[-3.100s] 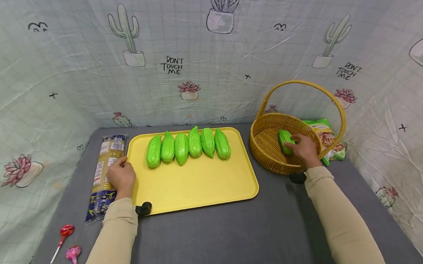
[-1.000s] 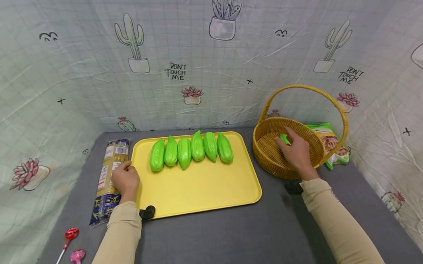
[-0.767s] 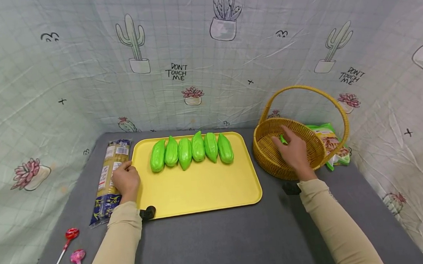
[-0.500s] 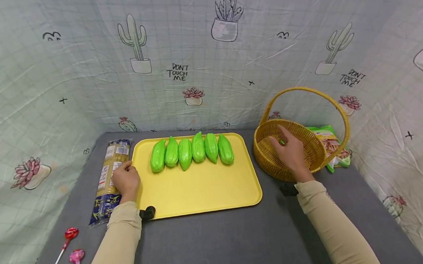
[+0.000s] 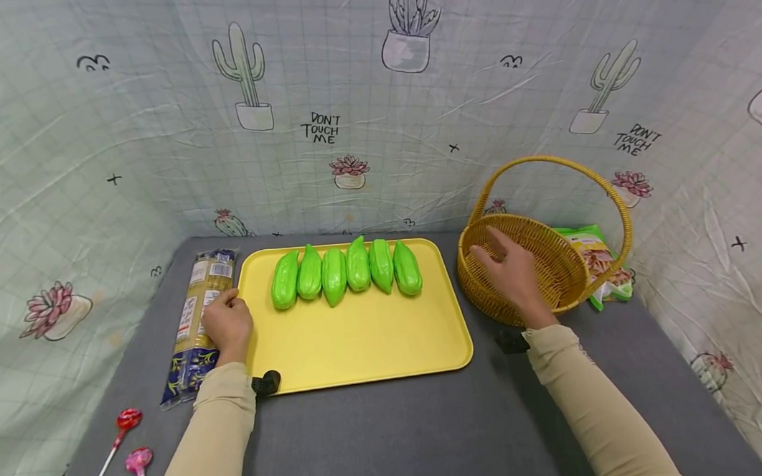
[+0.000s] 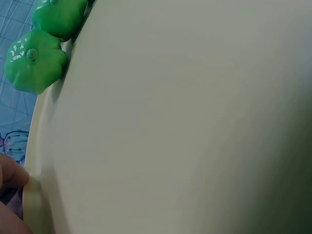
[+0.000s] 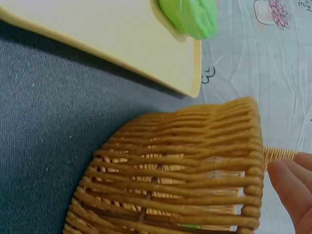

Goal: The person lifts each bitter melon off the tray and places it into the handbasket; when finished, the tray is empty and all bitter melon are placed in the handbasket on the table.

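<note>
Above the golden woven basket (image 5: 481, 288) spreads the right hand (image 5: 512, 274); the left (image 5: 228, 322) (grip unclear) touches the yellow tray (image 5: 361, 343).

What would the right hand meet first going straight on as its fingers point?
Likely the basket's far-left rim, though the right hand may be high enough to pass over it; depth is unclear.

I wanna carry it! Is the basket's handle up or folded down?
Up: the handle arches high above the basket in the head view.
</note>
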The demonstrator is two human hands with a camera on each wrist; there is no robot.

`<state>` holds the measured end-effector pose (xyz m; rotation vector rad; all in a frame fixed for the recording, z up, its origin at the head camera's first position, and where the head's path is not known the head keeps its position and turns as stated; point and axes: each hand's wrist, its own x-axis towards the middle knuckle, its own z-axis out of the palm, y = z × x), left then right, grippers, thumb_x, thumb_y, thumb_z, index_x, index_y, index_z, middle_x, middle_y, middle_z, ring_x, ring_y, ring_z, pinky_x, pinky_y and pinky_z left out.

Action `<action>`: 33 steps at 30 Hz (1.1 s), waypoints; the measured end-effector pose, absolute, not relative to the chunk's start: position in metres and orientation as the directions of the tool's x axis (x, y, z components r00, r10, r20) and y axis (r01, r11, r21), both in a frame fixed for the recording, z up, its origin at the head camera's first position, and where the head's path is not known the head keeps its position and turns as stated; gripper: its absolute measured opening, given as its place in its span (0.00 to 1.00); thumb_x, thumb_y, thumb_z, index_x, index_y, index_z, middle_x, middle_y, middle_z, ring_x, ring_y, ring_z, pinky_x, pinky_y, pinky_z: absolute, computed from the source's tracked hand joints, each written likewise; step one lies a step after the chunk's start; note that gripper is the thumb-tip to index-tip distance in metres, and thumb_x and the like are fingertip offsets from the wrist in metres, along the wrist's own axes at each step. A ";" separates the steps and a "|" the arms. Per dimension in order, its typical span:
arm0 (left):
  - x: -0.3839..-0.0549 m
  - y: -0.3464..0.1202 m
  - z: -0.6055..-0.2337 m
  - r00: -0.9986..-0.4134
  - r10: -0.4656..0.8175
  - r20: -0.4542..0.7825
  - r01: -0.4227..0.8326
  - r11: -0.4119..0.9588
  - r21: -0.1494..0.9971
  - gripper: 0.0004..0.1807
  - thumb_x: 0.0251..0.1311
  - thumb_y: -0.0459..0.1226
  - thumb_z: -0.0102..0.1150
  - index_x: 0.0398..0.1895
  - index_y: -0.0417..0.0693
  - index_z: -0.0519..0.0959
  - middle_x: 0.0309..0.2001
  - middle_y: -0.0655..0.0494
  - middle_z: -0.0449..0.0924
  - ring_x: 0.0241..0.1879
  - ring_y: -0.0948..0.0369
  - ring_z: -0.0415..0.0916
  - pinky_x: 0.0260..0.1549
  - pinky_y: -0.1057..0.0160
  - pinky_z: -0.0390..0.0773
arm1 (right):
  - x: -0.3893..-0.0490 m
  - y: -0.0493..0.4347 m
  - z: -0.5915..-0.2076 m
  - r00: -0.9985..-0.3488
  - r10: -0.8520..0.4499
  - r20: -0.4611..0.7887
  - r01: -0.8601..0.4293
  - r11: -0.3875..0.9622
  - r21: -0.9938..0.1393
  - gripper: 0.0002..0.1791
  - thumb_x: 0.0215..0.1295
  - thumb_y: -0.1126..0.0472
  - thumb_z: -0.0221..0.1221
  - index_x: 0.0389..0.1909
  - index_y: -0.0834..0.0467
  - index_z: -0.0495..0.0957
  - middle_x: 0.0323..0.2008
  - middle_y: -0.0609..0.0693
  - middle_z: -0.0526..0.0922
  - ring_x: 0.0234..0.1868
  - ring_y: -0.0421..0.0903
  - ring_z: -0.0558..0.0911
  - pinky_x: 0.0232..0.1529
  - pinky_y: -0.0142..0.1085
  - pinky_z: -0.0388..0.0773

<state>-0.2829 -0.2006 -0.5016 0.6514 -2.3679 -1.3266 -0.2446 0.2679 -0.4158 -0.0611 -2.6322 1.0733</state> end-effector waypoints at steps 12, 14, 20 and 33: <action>-0.283 -0.200 -0.500 -0.828 -0.554 0.085 -0.221 0.463 0.858 0.20 0.72 0.30 0.44 0.60 0.35 0.81 0.60 0.33 0.80 0.60 0.37 0.75 0.61 0.39 0.75 | -0.249 0.251 -0.416 -0.952 0.095 0.293 -0.147 0.697 -0.702 0.37 0.73 0.48 0.60 0.76 0.61 0.64 0.74 0.61 0.69 0.71 0.61 0.74 0.65 0.56 0.77; -0.283 -0.200 -0.500 -0.826 -0.557 0.083 -0.225 0.461 0.858 0.20 0.72 0.31 0.44 0.60 0.35 0.81 0.60 0.34 0.80 0.60 0.37 0.75 0.61 0.39 0.75 | -0.249 0.248 -0.417 -0.952 0.087 0.294 -0.155 0.691 -0.706 0.37 0.72 0.47 0.60 0.76 0.60 0.65 0.74 0.60 0.69 0.71 0.61 0.75 0.64 0.55 0.78; -0.283 -0.200 -0.499 -0.827 -0.557 0.072 -0.229 0.452 0.862 0.21 0.73 0.31 0.43 0.60 0.36 0.81 0.60 0.34 0.80 0.60 0.37 0.75 0.61 0.40 0.75 | -0.250 0.241 -0.419 -0.960 0.069 0.270 -0.150 0.688 -0.710 0.38 0.73 0.46 0.59 0.77 0.59 0.63 0.75 0.60 0.68 0.71 0.62 0.73 0.63 0.54 0.79; -0.284 -0.200 -0.501 -0.829 -0.556 0.063 -0.231 0.444 0.866 0.20 0.73 0.31 0.44 0.60 0.36 0.81 0.61 0.34 0.80 0.61 0.37 0.75 0.62 0.40 0.75 | -0.254 0.228 -0.421 -0.962 0.025 0.273 -0.177 0.704 -0.688 0.36 0.73 0.46 0.58 0.77 0.56 0.64 0.75 0.59 0.69 0.69 0.62 0.76 0.61 0.54 0.80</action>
